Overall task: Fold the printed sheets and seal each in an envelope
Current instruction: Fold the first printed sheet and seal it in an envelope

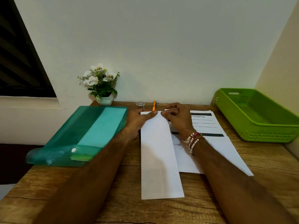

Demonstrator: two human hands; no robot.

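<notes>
A long white folded sheet point(159, 156) lies lengthwise on the wooden desk point(161, 210), its far end under my fingers. My left hand point(139, 121) presses its far left corner with fingers flat. My right hand point(177, 116) pinches the far right corner, fingers curled; beaded bracelets sit on that wrist. Beneath and to the right lies a stack of printed sheets point(210, 126) with black bars and text, partly covered by the folded sheet and my right forearm. No envelope is plainly visible.
A green translucent snap folder point(84, 135) lies at the left, overhanging the desk edge. A lime plastic basket point(258, 117) stands at the right by the wall. A tape roll point(140, 105), an orange pen point(154, 105) and a potted white flower point(102, 84) line the back.
</notes>
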